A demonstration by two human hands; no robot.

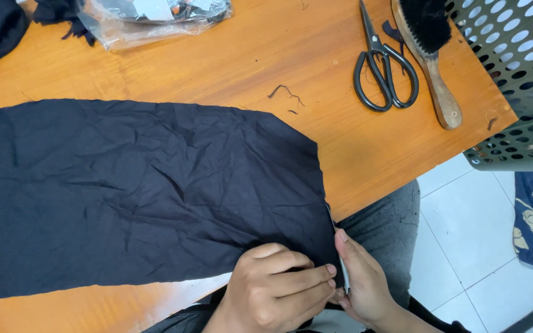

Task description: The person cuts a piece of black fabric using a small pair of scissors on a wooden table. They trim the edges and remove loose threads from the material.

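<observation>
Head view: both hands, left hand [272, 287] and right hand [362, 280], fingers curled, pinch the black cloth's [137, 191] corner.

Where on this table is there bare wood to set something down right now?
The widest bare patch of table lies between the black fabric, the plastic bag and the scissors. Another runs below the scissors to the table's right edge. The top right is crowded: scissors, brush, mesh basket. Both hands pinch the fabric's corner.
</observation>
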